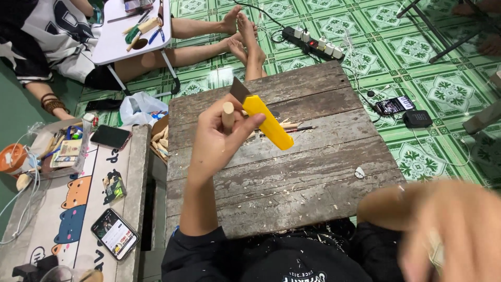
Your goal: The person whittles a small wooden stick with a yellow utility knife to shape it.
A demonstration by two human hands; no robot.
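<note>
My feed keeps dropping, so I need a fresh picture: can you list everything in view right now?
wooden board: one, grey-brown, centre, strewn with shavings
utility knife: one, yellow, blade up, in the left hand
wooden peg: one, pale, in the same hand
pencil: one, dark, on the board behind the knife
phones: two on the left table, one dark; a third on the floor, right
left table: one, cartoon-cat print
plastic bag: one, white, beside the board
power strip: one, black, on the green tiled floor
another person: seated top left, legs stretched out, by a small white table
left hand: grip closed on knife and peg
right hand: blurred, bottom right; grip unclear
</note>
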